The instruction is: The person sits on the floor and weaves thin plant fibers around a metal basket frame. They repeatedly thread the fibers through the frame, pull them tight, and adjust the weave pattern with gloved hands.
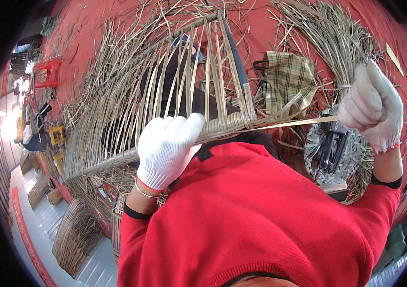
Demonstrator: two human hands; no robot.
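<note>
A half-woven wicker frame (225, 124) lies across my lap, its wrapped near rim towards me and many upright canes fanning away from it. My left hand (167, 148), in a white knitted glove, is closed over that near rim. My right hand (373, 105), gloved alike, is raised off to the right in a fist around a pale cane strip (304, 123). The strip runs straight from the frame's right corner to the fist. Loose cane ends (289, 103) stick out beside that corner. A dark straight bar (234, 57) forms the frame's right side.
Red cloth (256, 31) covers the floor. A thick bundle of cane strips (332, 43) lies at the far right, near a checked cloth bag (287, 79). Closer sits a round woven grey piece with dark tools (332, 153). At left are a red plastic crate (47, 74) and a woven basket (77, 237).
</note>
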